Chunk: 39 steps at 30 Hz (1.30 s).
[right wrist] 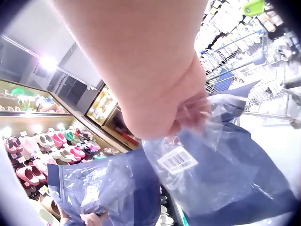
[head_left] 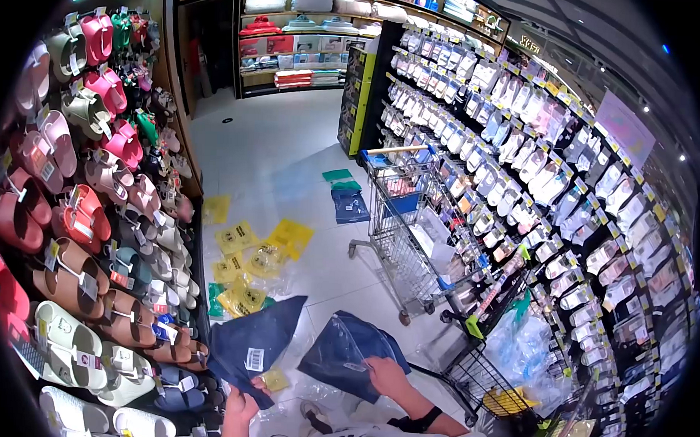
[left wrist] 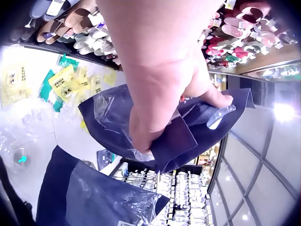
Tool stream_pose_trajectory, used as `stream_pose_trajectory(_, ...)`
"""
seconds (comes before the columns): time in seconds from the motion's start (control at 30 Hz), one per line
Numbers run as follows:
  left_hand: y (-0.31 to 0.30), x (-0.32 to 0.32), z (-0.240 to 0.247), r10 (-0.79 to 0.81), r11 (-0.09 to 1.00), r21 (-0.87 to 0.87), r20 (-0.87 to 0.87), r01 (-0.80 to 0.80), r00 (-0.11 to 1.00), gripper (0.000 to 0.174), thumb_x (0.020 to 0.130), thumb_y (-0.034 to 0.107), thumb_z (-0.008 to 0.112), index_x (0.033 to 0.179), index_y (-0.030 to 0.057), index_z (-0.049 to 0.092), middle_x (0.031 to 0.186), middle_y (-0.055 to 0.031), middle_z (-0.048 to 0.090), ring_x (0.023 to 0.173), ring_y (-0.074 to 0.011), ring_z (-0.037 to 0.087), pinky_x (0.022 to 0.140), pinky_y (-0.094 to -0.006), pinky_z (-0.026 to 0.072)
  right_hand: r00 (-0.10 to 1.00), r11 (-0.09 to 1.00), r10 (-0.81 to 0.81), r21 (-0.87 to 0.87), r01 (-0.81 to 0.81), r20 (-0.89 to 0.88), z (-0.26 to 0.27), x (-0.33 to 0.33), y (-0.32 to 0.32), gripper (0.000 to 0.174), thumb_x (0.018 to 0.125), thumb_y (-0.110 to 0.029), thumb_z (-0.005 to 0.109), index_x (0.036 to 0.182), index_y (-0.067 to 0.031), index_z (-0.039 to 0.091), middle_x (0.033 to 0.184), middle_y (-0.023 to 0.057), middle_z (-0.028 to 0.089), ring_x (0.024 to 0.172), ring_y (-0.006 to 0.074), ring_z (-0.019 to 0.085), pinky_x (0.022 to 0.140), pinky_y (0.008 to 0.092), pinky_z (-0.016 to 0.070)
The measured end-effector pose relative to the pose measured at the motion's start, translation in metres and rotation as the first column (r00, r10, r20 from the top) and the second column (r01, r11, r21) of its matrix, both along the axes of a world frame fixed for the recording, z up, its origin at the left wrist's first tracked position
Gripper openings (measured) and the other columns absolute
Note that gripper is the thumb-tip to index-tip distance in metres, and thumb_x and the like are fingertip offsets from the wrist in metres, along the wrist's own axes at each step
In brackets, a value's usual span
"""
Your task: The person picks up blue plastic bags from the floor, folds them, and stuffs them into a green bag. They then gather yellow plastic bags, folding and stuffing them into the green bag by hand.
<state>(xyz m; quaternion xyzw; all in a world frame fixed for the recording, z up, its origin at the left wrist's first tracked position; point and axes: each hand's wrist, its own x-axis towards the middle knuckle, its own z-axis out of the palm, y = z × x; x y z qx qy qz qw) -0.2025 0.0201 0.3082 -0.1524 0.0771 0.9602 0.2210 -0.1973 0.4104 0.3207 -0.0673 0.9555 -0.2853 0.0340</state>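
Note:
Two dark blue items in clear plastic bags are held up in front of the body. My left hand grips the lower edge of the left blue package, which carries a white barcode label. On the right, my right hand pinches the other blue package near its right side. In the left wrist view the left hand has fingers and thumb on the dark blue package. The right wrist view has the right hand over a bagged blue package with a barcode; its fingertips are partly hidden by plastic.
Yellow packages and clear plastic lie on the floor, with green and blue packages beyond. A shopping cart stands at the right, near a black basket cart holding plastic. Slipper racks line the left, a sock wall the right.

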Motion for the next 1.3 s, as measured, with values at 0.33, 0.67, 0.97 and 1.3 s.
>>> stream_pose_trajectory(0.33, 0.09, -0.01, 0.066, 0.216, 0.976, -0.027, 0.126, -0.214, 0.968, 0.016, 0.091, 0.026, 0.06, 0.088, 0.0107, 0.059, 0.073, 0.0008, 0.053, 0.062, -0.0105, 0.046, 0.056, -0.0246, 0.0445, 0.998, 0.999, 0.022, 0.024, -0.023, 0.051, 0.054, 0.023, 0.017, 0.056, 0.082, -0.008, 0.05, 0.138, -0.0122, 0.038, 0.127, 0.0375, 0.047, 0.082, 0.0473, 0.064, 0.07, 0.0503, 0.055)
stream_pose_trajectory(0.67, 0.189, -0.004, 0.11, -0.074, 0.868, -0.486, 0.083, 0.105, 0.994, 0.022, 0.09, 0.029, 0.062, 0.097, 0.0082, 0.057, 0.085, -0.0071, 0.06, 0.069, -0.0201, 0.058, 0.063, -0.036, 0.0514, 0.987, 0.986, 0.158, 0.061, -0.155, -0.037, 0.041, 0.046, 0.037, 0.042, 0.082, -0.007, 0.05, 0.124, -0.0099, 0.056, 0.134, 0.0334, 0.043, 0.107, 0.0458, 0.058, 0.082, 0.0471, 0.0542)
stream_pose_trajectory(0.97, 0.176, -0.015, 0.185, -0.025, 0.583, -0.811, 0.034, 0.042, 0.999, 0.018, 0.083, 0.014, 0.056, 0.093, 0.001, 0.062, 0.078, -0.0061, 0.066, 0.064, -0.0165, 0.064, 0.059, -0.0292, 0.052, 0.906, 0.89, 0.383, 0.334, -0.31, -0.178, 0.048, 0.053, 0.06, 0.031, 0.082, -0.018, 0.054, 0.109, -0.0146, 0.069, 0.127, 0.0156, 0.054, 0.12, 0.0348, 0.048, 0.103, 0.0553, 0.0337)
stream_pose_trajectory(1.3, 0.2, -0.026, 0.154, 0.068, 0.858, -0.507, -0.045, -0.082, 0.997, 0.025, 0.09, 0.029, 0.055, 0.098, 0.0056, 0.061, 0.082, -0.0054, 0.064, 0.079, -0.0199, 0.062, 0.074, -0.0371, 0.0529, 0.851, 0.884, 0.464, 0.185, -0.429, -0.245, 0.073, 0.051, 0.068, 0.024, 0.077, -0.014, 0.056, 0.095, -0.015, 0.071, 0.111, 0.0057, 0.064, 0.105, 0.022, 0.059, 0.093, 0.0361, 0.043)
